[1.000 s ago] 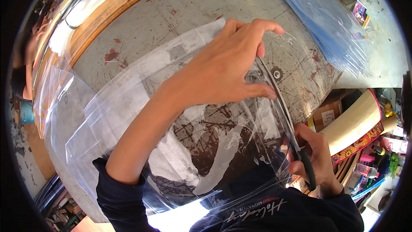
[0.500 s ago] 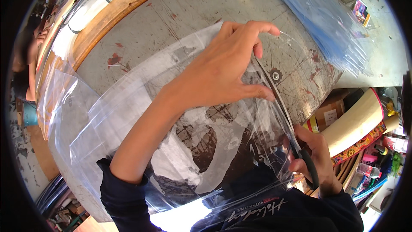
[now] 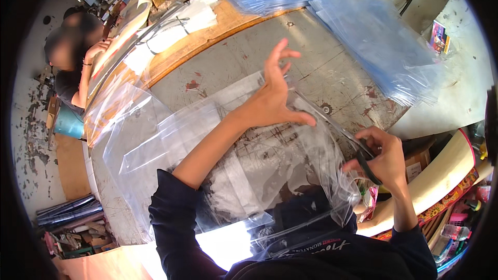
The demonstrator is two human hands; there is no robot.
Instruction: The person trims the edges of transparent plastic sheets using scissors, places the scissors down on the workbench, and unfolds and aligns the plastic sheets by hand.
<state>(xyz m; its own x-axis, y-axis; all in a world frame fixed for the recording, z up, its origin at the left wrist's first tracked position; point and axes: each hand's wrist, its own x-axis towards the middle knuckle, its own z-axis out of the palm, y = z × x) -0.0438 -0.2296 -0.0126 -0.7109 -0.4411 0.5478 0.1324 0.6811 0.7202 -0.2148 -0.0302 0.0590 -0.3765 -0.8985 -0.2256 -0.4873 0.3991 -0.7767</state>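
Observation:
A clear plastic sheet [image 3: 171,140] with folded, wrinkled layers covers the near part of the worktable and hangs over its front edge against my dark top. Above the sheet's far right part, my left hand [image 3: 272,101] is open, thumb and fingers spread wide, with nothing visible between them. My right hand [image 3: 389,155] grips a pair of long scissors [image 3: 367,168] by the dark handles. Their blades point away and leftward, along the sheet's right edge, toward my left hand. Whether plastic lies between the blades, I cannot tell.
Stacked bluish plastic sheets [image 3: 363,41] lie at the far right of the scratched grey tabletop [image 3: 207,67]. Tied white strips [image 3: 176,36] rest on the wooden edge. At far left is another person [image 3: 75,80]. A cream roll [image 3: 441,181] and cluttered goods stand at right.
My left hand's fingers have lifted and spread farther apart. The scissors remain in my right hand. The view has shifted, bringing more of the far table and people into sight.

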